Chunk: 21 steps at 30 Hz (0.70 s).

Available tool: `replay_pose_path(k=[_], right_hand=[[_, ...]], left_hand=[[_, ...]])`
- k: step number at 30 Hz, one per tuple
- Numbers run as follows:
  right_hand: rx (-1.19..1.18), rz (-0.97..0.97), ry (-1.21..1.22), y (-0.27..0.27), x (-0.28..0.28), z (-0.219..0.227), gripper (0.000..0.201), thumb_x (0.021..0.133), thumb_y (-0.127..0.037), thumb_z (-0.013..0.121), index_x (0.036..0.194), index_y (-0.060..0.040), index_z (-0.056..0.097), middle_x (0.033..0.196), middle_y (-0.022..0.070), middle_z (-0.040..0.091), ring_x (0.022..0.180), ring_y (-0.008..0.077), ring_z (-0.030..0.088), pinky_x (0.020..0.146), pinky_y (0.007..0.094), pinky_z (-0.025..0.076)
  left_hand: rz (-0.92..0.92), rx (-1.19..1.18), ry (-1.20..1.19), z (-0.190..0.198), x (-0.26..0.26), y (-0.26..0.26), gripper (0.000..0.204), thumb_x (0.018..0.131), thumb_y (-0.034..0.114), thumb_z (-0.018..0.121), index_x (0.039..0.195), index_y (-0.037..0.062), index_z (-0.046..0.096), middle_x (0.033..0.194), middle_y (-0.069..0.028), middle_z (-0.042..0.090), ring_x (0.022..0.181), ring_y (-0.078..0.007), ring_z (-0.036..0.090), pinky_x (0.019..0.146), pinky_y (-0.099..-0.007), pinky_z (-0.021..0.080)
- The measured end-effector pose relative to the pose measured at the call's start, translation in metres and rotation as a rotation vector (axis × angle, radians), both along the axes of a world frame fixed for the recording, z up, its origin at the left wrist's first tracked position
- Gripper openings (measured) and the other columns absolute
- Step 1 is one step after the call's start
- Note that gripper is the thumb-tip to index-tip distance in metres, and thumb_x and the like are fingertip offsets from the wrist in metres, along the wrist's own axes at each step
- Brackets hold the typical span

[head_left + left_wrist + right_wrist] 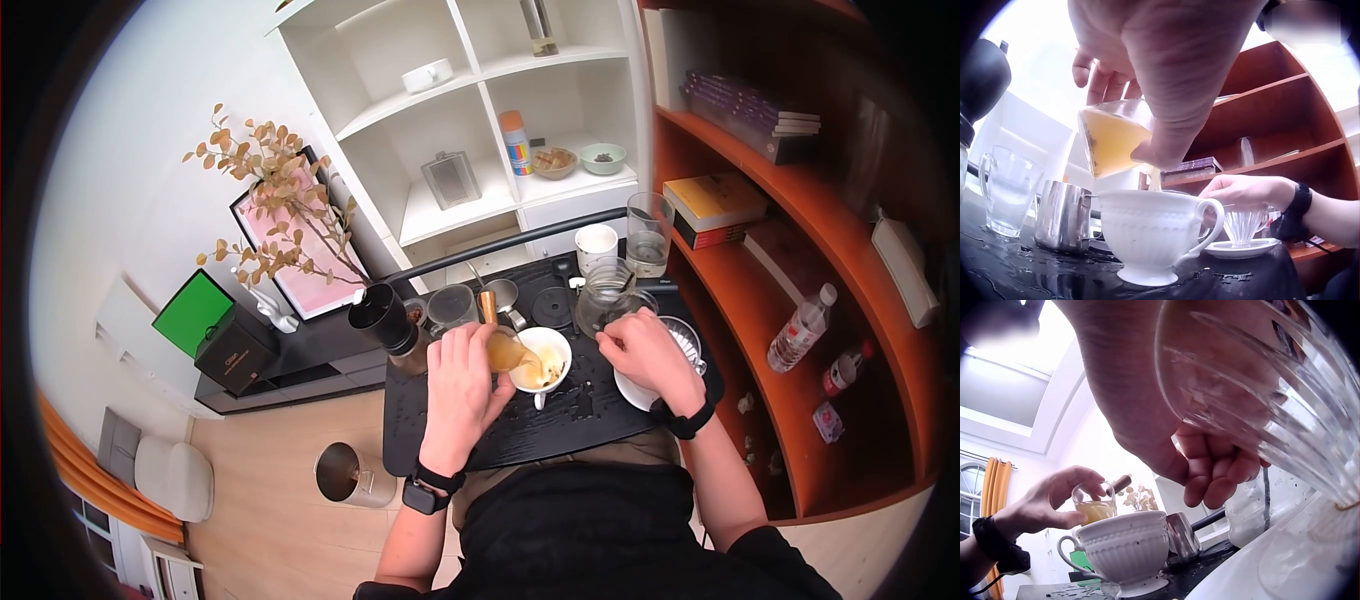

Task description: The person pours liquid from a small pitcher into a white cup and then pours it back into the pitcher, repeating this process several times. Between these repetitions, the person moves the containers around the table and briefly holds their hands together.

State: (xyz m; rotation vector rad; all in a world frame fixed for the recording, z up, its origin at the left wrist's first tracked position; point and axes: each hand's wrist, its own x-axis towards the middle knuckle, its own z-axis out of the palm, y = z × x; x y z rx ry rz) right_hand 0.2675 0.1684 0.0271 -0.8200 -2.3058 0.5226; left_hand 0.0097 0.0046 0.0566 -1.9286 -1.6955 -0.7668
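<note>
My left hand grips a small glass of yellow liquid, tilted over a white cup. A stream runs from its lip into the cup, where yellow liquid and dark bits show in the head view. The cup stands upright on the wet black tray. At the right, my right hand hovers with fingers loosely curled beside a glass server and above a ribbed glass dripper on a white saucer. Nothing is clearly seen in its fingers.
Behind the cup are a steel pitcher, a glass mug and a white mug. A grinder stands at the tray's left, a tall glass at its back right. Brown shelves rise at the right.
</note>
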Motion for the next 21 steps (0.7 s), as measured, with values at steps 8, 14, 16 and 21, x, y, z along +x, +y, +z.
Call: replay_pose_path(k=[8,14,16,21], right_hand=[[0.006,0.006,0.008,0.001,0.0,0.001,0.035,0.103,-0.02,0.072,0.081,0.0074,0.074,0.078,0.0292,0.07,0.079,0.0506,0.07,0.086,0.0544,0.057],[-0.007,0.014,-0.007,0.0,0.0,0.002,0.035,0.103,-0.02,0.072,0.081,0.0072,0.074,0.078,0.0286,0.07,0.08,0.0505,0.069,0.09,0.0542,0.056],[0.007,0.017,-0.006,0.0,0.0,0.002,0.035,0.103,-0.02,0.073,0.08,0.0071,0.074,0.077,0.0284,0.07,0.08,0.0505,0.069,0.09,0.0542,0.056],[0.007,-0.003,-0.011,0.0,-0.001,0.002,0.036,0.103,-0.019,0.073,0.076,0.005,0.075,0.076,0.0277,0.071,0.078,0.0495,0.071,0.095,0.052,0.057]], left_hand=[[-0.031,-0.075,0.097,0.014,0.003,0.0,0.073,0.081,0.012,0.084,0.15,0.0011,0.062,0.138,-0.0166,0.064,0.127,-0.0375,0.063,0.11,-0.0498,0.049],[-0.047,-0.122,0.171,0.019,0.002,0.001,0.073,0.084,0.012,0.083,0.153,0.0023,0.062,0.138,-0.016,0.064,0.131,-0.0365,0.062,0.113,-0.0502,0.049],[-0.046,-0.139,0.197,0.021,0.002,0.001,0.074,0.084,0.012,0.083,0.154,0.0027,0.062,0.139,-0.0156,0.064,0.132,-0.0362,0.062,0.114,-0.0502,0.049],[-0.044,-0.184,0.356,0.029,0.005,0.001,0.071,0.092,0.017,0.081,0.159,0.0016,0.063,0.141,-0.0136,0.065,0.134,-0.0318,0.062,0.115,-0.047,0.048]])
